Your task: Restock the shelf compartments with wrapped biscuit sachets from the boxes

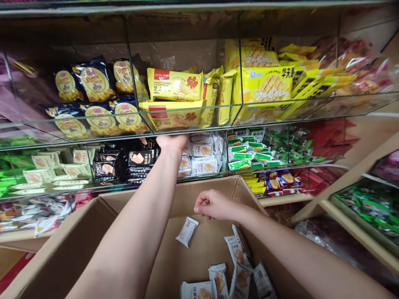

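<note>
My left hand reaches into the middle shelf, between black snack packets and white snack packets; its fingers are hidden behind the upper shelf's edge. Over the open cardboard box hangs my right hand, its fingers curled together, and whatever they may hold is too small to see. Just below it a single white packet lies in the box. More white packets are scattered at the box's near end.
Yellow packets and blue cookie bags fill the glass-fronted upper shelf. Green-and-white packets stand to the right on the middle shelf. A side shelf with green packets juts out at the right.
</note>
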`<action>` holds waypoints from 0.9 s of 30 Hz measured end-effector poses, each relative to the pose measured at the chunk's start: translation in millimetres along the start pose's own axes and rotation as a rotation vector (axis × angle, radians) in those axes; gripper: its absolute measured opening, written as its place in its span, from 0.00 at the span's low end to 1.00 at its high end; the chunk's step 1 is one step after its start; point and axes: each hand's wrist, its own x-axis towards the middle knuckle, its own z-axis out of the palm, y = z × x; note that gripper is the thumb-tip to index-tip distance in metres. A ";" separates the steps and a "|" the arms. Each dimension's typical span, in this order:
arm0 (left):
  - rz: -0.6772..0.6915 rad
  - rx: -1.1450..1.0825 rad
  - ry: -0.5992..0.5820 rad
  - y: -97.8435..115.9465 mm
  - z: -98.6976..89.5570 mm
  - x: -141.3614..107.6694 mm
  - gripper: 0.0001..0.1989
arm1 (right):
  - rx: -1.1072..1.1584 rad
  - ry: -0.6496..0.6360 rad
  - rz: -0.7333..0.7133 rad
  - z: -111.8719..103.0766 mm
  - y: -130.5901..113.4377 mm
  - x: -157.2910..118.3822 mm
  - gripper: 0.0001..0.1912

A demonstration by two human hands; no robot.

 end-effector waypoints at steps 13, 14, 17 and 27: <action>0.046 -0.006 0.038 1.1 0.4 9.0 0.16 | -0.133 -0.029 0.021 1.2 6.6 0.5 0.05; 0.047 -0.021 0.033 1.1 0.2 9.7 0.16 | -0.169 -0.040 0.026 1.5 6.7 0.7 0.06; 0.029 -0.085 0.039 0.3 -0.8 12.0 0.16 | -0.379 -0.080 0.014 3.6 10.9 1.5 0.07; -0.040 -0.157 0.100 9.0 -0.1 -7.8 0.14 | -0.818 -0.227 0.120 32.1 61.6 17.9 0.07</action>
